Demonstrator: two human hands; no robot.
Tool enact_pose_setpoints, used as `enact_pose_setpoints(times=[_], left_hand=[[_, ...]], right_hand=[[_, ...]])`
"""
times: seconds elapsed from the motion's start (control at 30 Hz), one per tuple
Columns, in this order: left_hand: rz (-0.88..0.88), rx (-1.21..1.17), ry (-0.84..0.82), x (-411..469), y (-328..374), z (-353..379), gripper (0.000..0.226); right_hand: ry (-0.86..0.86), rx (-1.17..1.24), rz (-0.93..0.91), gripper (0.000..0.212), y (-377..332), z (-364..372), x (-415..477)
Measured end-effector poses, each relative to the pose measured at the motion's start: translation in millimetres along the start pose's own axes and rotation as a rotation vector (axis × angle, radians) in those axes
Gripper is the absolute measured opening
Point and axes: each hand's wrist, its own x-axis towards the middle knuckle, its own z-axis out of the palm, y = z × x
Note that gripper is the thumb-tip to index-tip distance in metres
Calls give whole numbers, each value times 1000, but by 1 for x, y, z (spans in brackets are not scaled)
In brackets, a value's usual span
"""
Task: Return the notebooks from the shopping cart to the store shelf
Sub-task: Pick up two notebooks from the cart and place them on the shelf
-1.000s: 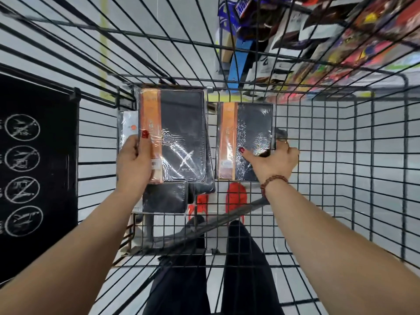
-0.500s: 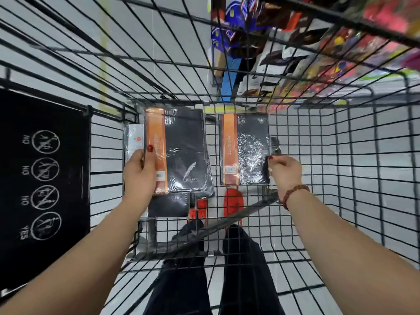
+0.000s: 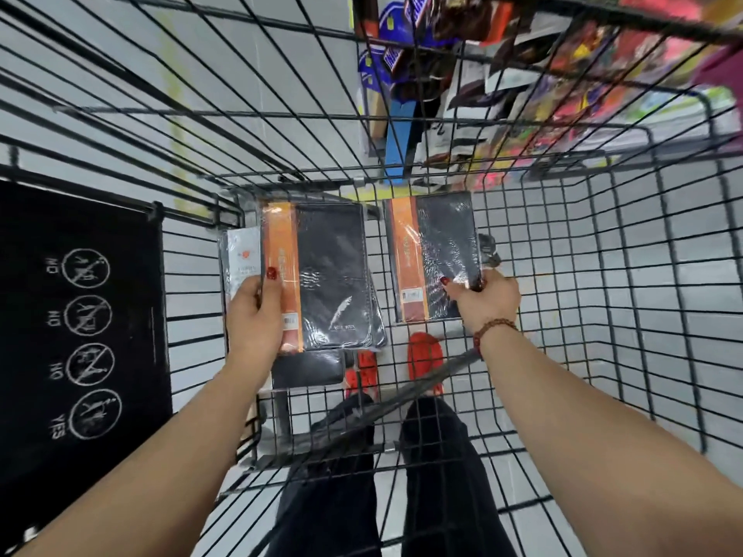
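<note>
My left hand [image 3: 255, 313] grips a shrink-wrapped black notebook with an orange band [image 3: 321, 275] by its lower left edge, thumb on the band. More wrapped notebooks [image 3: 307, 369] lie under it in the black wire shopping cart [image 3: 603, 275], one with a white cover [image 3: 241, 255] at the left. My right hand [image 3: 488, 301] grips a second black notebook with an orange band [image 3: 432, 255] at its lower right corner, thumb on the cover. The store shelf [image 3: 502, 86], full of colourful stationery, shows through the cart's far wall at the top right.
A black panel with round warning icons [image 3: 80, 335] covers the cart's left side. Red shoes [image 3: 424, 355] and dark trousers show through the wire floor, above a grey tiled floor. A blue item [image 3: 398, 142] stands at the shelf's base.
The view has tilted so the cart contents sit lower in frame. My right hand has shifted its grip at the second notebook's lower right corner. My left hand keeps its hold.
</note>
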Motion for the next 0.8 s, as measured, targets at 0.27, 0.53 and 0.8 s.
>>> enact_pose_setpoints(times=[0.27, 0.53, 0.8], left_hand=[[-6, -42, -74, -7, 16, -12, 23], [27, -68, -62, -8, 13, -13, 21], [0, -89, -88, -6, 9, -15, 24]], right_hand=[[40, 270, 70, 14, -5, -21, -12], [-48, -78, 33, 78, -9, 3, -12], [32, 47, -14, 53, 3, 2, -10]])
